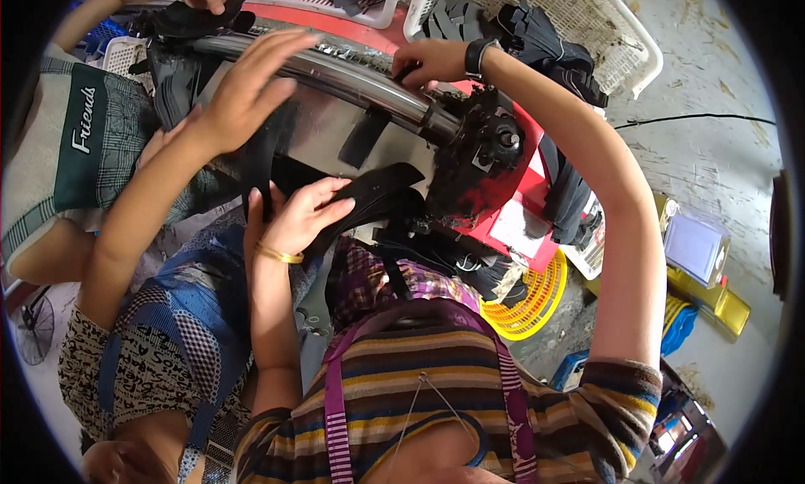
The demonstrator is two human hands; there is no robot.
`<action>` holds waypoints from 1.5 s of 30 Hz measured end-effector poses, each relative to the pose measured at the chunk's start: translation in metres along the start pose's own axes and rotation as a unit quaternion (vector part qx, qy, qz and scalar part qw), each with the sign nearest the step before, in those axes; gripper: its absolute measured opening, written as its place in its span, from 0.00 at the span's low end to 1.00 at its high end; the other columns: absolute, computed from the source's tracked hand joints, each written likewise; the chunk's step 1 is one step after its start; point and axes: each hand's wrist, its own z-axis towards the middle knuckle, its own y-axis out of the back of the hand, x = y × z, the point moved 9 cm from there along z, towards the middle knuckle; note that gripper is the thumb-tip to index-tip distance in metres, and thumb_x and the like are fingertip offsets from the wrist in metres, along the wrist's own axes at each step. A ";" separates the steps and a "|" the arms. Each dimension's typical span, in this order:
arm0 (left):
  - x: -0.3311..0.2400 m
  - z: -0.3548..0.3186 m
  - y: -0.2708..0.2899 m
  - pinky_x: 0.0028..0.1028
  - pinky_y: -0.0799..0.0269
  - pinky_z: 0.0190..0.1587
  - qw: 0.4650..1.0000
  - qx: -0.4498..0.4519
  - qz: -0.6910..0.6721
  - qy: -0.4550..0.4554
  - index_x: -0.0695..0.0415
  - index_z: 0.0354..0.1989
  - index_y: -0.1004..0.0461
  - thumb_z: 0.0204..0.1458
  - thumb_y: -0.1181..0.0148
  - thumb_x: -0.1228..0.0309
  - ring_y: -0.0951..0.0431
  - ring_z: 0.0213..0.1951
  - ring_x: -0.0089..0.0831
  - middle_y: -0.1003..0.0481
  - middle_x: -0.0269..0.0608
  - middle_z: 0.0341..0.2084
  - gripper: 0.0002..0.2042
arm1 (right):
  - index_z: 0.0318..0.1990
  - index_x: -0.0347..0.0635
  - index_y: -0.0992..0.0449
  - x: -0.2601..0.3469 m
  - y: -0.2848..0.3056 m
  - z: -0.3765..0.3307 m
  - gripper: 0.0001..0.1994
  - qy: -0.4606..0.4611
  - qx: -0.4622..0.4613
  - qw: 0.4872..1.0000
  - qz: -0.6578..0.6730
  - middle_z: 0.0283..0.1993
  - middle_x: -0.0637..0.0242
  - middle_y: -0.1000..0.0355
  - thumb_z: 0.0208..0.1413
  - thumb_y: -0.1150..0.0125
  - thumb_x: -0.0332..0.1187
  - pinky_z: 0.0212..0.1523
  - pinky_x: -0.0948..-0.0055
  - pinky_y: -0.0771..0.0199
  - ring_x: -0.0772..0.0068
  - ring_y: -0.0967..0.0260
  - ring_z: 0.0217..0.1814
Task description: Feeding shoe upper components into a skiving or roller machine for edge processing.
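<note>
**Two hands at the roller machine**

While a co-worker's hand (pixel 243 90) reaches in from the left with fingers spread over the roller, the person's own left hand (pixel 298 211), a gold bangle at its wrist, lies flat and open on a curved black rubber piece (pixel 377 190) at the near edge of the machine. That piece rests just below the long shiny metal roller (pixel 335 73), which runs from far left down to a black, grimy end housing (pixel 486 144) on the red machine body (pixel 524 190). The right hand (pixel 432 60), a dark watch at its wrist, reaches far over the roller, its fingers pinched narrowly on a small black strip. Beyond it stands a white plastic basket (pixel 620 48) holding more black pieces. A yellow basket (pixel 532 304) sits low on the right, near the floor.
</note>
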 end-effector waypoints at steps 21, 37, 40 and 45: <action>-0.011 -0.005 0.014 0.23 0.44 0.18 0.969 -0.145 0.200 0.020 0.67 0.18 0.33 0.51 0.46 0.58 0.41 0.15 0.17 0.39 0.38 0.09 0.21 | 0.30 0.40 0.27 0.049 0.019 -0.030 0.07 0.113 -0.101 0.935 -0.322 0.31 0.60 0.29 0.41 0.49 0.22 0.39 0.66 0.31 0.58 0.31 0.39; -0.050 0.003 -0.014 0.37 0.75 0.58 0.798 -0.132 0.588 0.023 0.55 0.25 0.25 0.52 0.57 0.47 0.30 0.27 0.14 0.29 0.25 0.16 0.24 | 0.32 0.36 0.30 0.029 0.003 -0.031 0.10 0.004 -0.019 0.996 -0.083 0.28 0.60 0.30 0.45 0.41 0.32 0.32 0.72 0.31 0.66 0.30 0.27; -0.016 -0.012 0.002 0.28 0.60 0.39 0.898 -0.128 0.418 0.053 0.57 0.24 0.28 0.53 0.53 0.54 0.32 0.22 0.15 0.32 0.26 0.15 0.18 | 0.32 0.33 0.34 0.023 0.031 -0.024 0.11 -0.026 -0.107 0.994 -0.004 0.25 0.59 0.31 0.45 0.41 0.31 0.24 0.74 0.29 0.71 0.27 0.23; 0.014 -0.008 -0.004 0.16 0.41 0.14 0.972 -0.086 0.215 0.048 0.60 0.22 0.31 0.53 0.48 0.63 0.35 0.15 0.15 0.35 0.27 0.13 0.14 | 0.32 0.38 0.29 0.000 0.084 -0.054 0.09 -0.040 -0.255 0.936 -0.238 0.26 0.58 0.28 0.40 0.44 0.28 0.29 0.68 0.29 0.62 0.28 0.28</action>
